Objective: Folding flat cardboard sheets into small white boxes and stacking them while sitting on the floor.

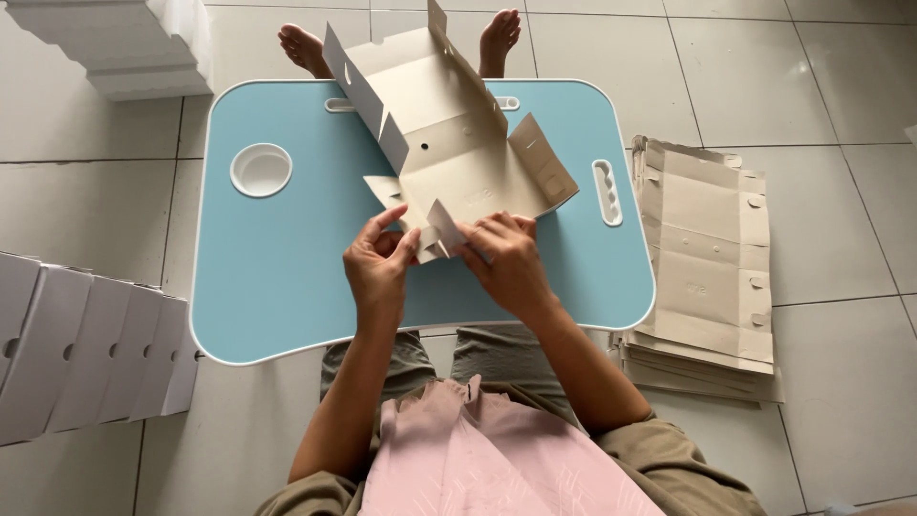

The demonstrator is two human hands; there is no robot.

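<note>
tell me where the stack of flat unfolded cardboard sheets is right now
In the head view, the stack of flat cardboard sheets lies on the tiled floor just off the right edge of the blue lap table.

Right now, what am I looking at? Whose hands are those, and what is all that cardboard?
This one picture comes from a camera worn on a person's head, looking straight down. The person sits on a tiled floor with a light blue lap table across their legs. The left hand and the right hand pinch the near flaps of a half-folded cardboard box that lies on the table. To the right, on the floor, sits a stack of flat cardboard sheets. To the left stands a row of white folded boxes. Bare feet show beyond the table.
</note>
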